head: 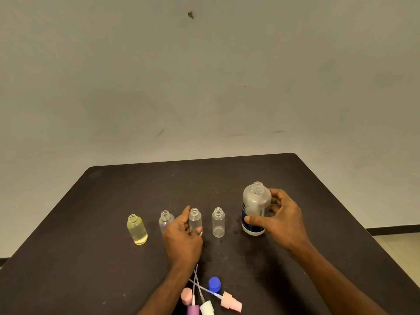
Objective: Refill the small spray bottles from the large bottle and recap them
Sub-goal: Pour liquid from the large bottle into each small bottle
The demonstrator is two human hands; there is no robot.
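Upright on the dark matte bench (113, 258), the right hand (281, 221) grips the large uncapped plastic bottle (255, 208); the left hand (181, 237) pinches a small clear cylindrical bottle (195, 220); another small bottle (218, 222) stands between the hands.

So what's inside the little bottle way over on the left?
The leftmost small bottle holds yellowish liquid, nearly up to its open neck. It has no cap on. Nothing covers it, so the whole inside shows through the clear plastic.

Clear glossy plastic small bottles (218, 222), frosted plastic large bottle (256, 206), matt dark scuffed tabletop (91, 235).
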